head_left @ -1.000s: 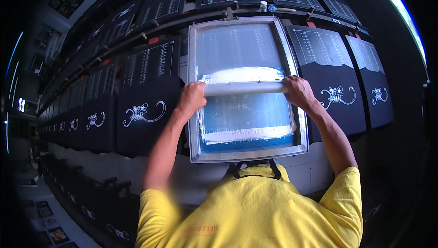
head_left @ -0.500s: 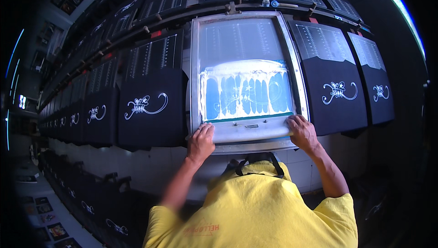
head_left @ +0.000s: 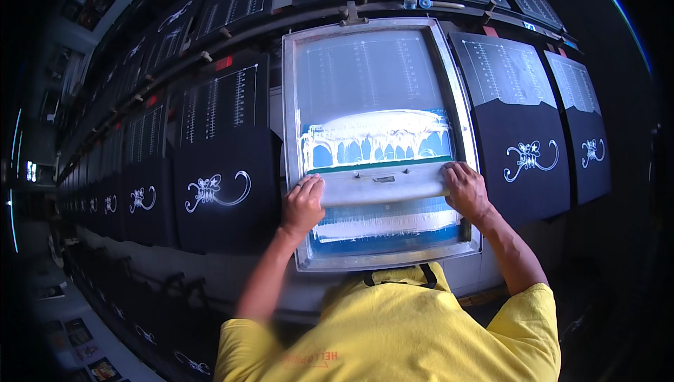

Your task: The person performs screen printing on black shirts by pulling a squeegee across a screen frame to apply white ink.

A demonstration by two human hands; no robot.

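Note:
My left hand point(head_left: 303, 205) and my right hand point(head_left: 466, 189) are closed on the two ends of a wide, pale squeegee point(head_left: 382, 189) with a dark green blade edge. It lies across a screen printing frame point(head_left: 468, 115) with a metal rim. Beyond the blade, white ink point(head_left: 372, 126) forms a thick ridge, with drips and streaks over the blue mesh. Nearer my body, a smeared white ink band point(head_left: 386, 225) crosses the blue screen. What lies under the frame is mostly hidden.
Black garments with white curled prints lie on boards at the left point(head_left: 217, 192) and right point(head_left: 530, 161). A rail with clamps point(head_left: 353, 14) runs behind the frame. On it stand a small bottle point(head_left: 410, 0) and a roll of blue tape point(head_left: 425, 3). More boards extend beyond.
Both hands have pushed the squeegee away from my body along the screen, uncovering the near ink band. The streaked area ahead of the blade has shrunk. The view has shifted slightly.

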